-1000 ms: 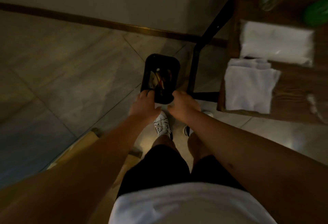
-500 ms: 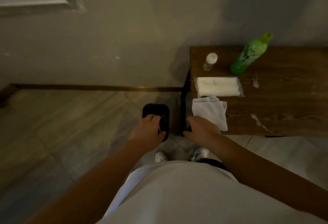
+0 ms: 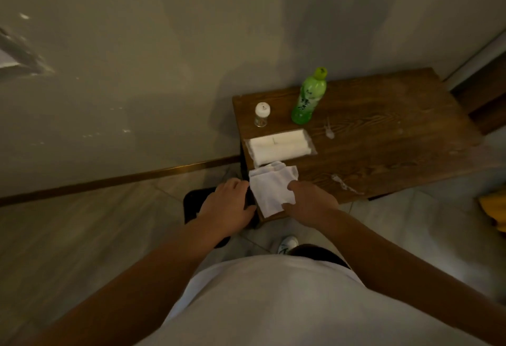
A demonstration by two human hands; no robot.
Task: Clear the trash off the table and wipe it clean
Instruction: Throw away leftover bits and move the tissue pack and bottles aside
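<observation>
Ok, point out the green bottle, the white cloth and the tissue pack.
green bottle (image 3: 308, 99), head view, middle of its body
white cloth (image 3: 271, 187), head view, centre of the fabric
tissue pack (image 3: 279, 146), head view, top face

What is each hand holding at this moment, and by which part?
The right hand touches the white cloth at its right edge; a closed grip cannot be told. The left hand hangs open above the black bin, holding nothing.
</observation>
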